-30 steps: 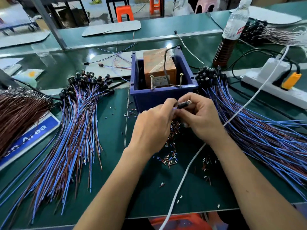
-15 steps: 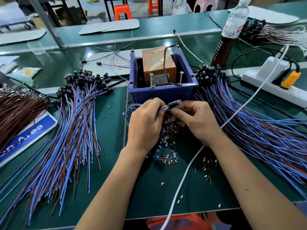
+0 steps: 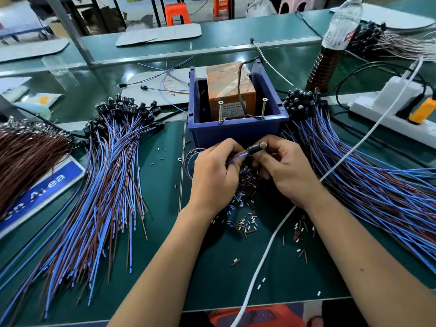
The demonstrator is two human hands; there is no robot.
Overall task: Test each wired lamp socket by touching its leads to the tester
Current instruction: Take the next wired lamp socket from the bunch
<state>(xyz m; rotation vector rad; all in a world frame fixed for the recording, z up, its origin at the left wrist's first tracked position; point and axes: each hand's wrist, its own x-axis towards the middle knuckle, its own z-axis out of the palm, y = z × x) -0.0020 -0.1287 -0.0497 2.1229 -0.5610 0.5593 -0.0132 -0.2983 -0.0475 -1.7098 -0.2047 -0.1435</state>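
Head view. Right hand (image 3: 286, 172) pinching lamp socket (image 3: 256, 148) just in front of blue bin (image 3: 238, 132); left hand (image 3: 213, 177) gripping its blue and brown leads (image 3: 237, 157), looped leftward. Tester (image 3: 230, 89) inside bin, two upright screws (image 3: 220, 112) at near wall. Socket bundles (image 3: 113, 147) on green table (image 3: 165, 267), both sides.

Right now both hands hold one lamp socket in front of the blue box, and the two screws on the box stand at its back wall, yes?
Not quite. The head view shows the two screws at the front wall of the blue box, the side nearest the hands. The rest holds: the left hand and the right hand hold one lamp socket in front of the box.
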